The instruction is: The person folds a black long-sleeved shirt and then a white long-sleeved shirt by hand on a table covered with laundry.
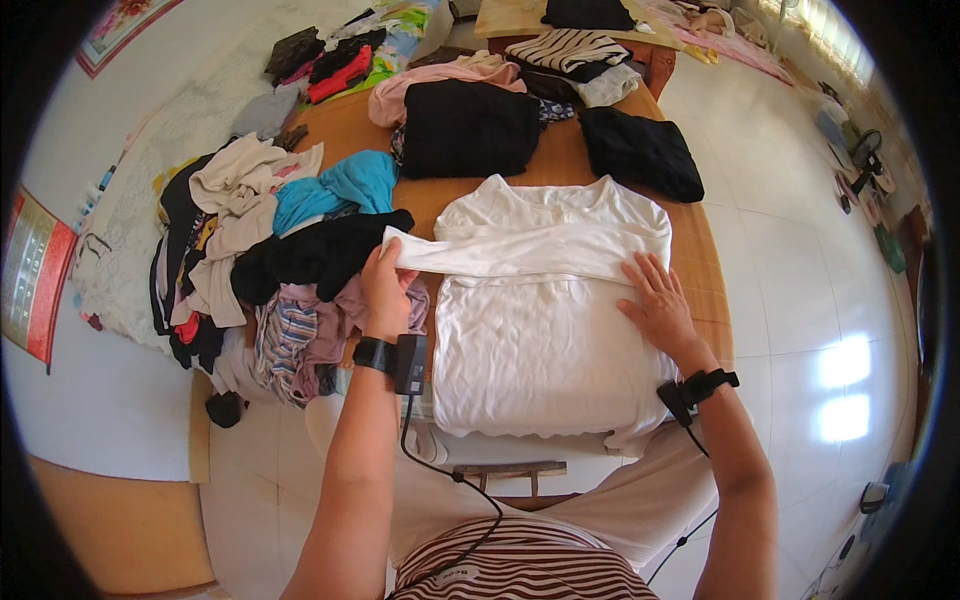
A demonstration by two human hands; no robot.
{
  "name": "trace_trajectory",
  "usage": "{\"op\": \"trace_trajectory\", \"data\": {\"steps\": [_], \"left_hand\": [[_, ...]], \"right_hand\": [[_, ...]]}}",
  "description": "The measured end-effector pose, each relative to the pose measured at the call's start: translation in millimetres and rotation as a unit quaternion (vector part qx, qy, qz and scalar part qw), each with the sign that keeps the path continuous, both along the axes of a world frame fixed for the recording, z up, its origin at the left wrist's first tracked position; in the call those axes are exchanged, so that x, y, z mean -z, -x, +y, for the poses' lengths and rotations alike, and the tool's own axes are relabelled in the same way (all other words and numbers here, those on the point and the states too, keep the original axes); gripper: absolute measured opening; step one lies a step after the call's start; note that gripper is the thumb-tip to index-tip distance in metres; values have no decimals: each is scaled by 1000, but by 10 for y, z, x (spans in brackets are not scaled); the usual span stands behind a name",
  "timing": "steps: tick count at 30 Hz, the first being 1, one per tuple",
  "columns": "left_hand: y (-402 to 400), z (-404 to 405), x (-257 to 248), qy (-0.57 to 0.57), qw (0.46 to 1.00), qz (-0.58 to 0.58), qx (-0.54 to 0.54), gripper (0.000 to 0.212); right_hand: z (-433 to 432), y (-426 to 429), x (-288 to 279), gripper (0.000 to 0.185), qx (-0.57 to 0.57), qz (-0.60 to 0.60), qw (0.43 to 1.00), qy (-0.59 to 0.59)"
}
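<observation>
A white long-sleeved shirt (540, 345) lies spread before me on a wooden table (712, 277), its neckline pointing away and its hem at the near edge. One white sleeve (517, 251) crosses the chest and reaches past the shirt's left side. My left hand (388, 289) grips the cuff end between thumb and fingers. On the shirt's right side, at the folded shoulder end of that sleeve, my right hand (660, 304) rests flat with its fingers spread. Both wrists wear black straps with small cabled devices.
Left of the shirt lies a loose heap with a black garment (315, 255), a turquoise garment (337, 191) and striped cloth (289, 337). Beyond it sit a folded black garment (472, 127), another black one (641, 154) and a striped folded top (566, 51). Tiled floor (795, 300) borders the table's right.
</observation>
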State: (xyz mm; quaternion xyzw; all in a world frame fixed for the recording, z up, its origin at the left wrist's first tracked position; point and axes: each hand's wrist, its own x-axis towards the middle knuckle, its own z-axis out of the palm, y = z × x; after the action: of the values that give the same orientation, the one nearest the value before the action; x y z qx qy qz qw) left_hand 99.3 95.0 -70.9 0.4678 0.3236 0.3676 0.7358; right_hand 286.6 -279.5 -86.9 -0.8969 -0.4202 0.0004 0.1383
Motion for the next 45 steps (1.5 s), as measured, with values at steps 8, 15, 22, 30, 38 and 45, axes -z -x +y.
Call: {"op": "trace_trajectory", "data": {"steps": [8,15,22,30,38,45], "left_hand": [[-606,-706,-205,-264,899,166,309,46],[-500,-604,185,-658,696,260,126,33],[-492,-601,37,-404,815,376,178,42],[-662,-623,82,-609,718,298,157,44],[-846,-276,161,-478,820,207,240,21],[-772,-80,22,-173,921,74,340,13]], "right_hand": [[4,1,65,58,7,0,1000,-23],[2,7,83,57,7,-11,999,-43],[7,4,96,57,4,-21,999,-47],[-7,5,106,56,1,-25,998,-60],[-6,13,99,55,5,-26,998,-62],[-2,12,98,55,11,-20,998,-63]]}}
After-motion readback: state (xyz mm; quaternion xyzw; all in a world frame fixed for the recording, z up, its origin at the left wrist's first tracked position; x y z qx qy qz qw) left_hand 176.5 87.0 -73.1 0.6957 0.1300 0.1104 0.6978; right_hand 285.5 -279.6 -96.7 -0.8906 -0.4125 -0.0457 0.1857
